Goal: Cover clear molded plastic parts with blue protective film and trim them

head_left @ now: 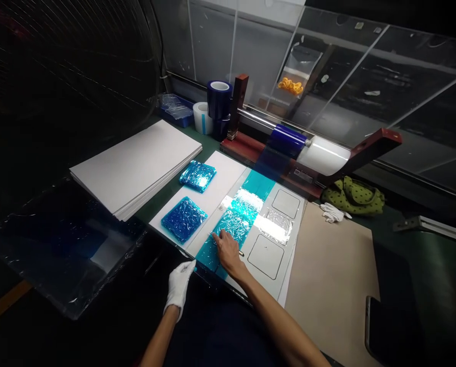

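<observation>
My left hand (180,283), in a white glove, is pinched at the board's near edge, on a bit of blue film. My bare right hand (228,250) rests on the blue film strip (237,216) laid across the pale board (266,247), its index finger pointing left. A small pen-like tool pokes out under that hand, and its fingers are partly curled round it. Two rounded squares are outlined on the board, with a clear crinkled film (276,224) between them. Left of the strip, two stacks of shiny blue film squares (184,219) lie on white sheet.
A stack of white sheets (136,165) sits at left. Behind the board stands a red roll holder (247,145) with a blue roll (289,140) and a white roll (323,155). Brown board (331,275), a phone (384,331) and a green cloth (352,196) are at right.
</observation>
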{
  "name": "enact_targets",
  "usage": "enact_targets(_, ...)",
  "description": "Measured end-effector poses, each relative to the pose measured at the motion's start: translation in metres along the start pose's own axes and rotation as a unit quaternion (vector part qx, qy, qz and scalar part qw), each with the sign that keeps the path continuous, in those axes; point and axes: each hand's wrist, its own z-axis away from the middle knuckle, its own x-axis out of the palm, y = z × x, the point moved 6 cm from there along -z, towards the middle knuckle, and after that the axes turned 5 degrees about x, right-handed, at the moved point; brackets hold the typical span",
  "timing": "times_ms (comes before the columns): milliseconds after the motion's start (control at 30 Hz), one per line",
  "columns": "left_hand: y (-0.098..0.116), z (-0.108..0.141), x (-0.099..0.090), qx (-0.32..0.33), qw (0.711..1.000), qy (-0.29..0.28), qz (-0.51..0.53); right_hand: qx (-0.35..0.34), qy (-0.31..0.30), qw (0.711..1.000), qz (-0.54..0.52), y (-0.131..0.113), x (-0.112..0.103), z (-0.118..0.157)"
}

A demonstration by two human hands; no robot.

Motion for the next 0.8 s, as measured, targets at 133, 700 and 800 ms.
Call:
enact_targets(133, -0.002, 0.001, -0.001, 0.0, 1.0, 0.004, 0.019, -0.001, -0.008, 1.0, 0.011, 0.008, 0.002, 0.007)
enact_targets(700, -0.006, 0.011, -0.002, 0.017, 0.999, 0.002, 0.032, 0.081, 0.1, 0.988, -0.084, 0.138, 0.007, 0.125)
enact_targets(800, -0.003, 0.01, 0.006, 0.046, 0.998, 0.006, 0.04, 0.025, 0.164, 0.956, -0.241, 0.126, 0.01, 0.09)
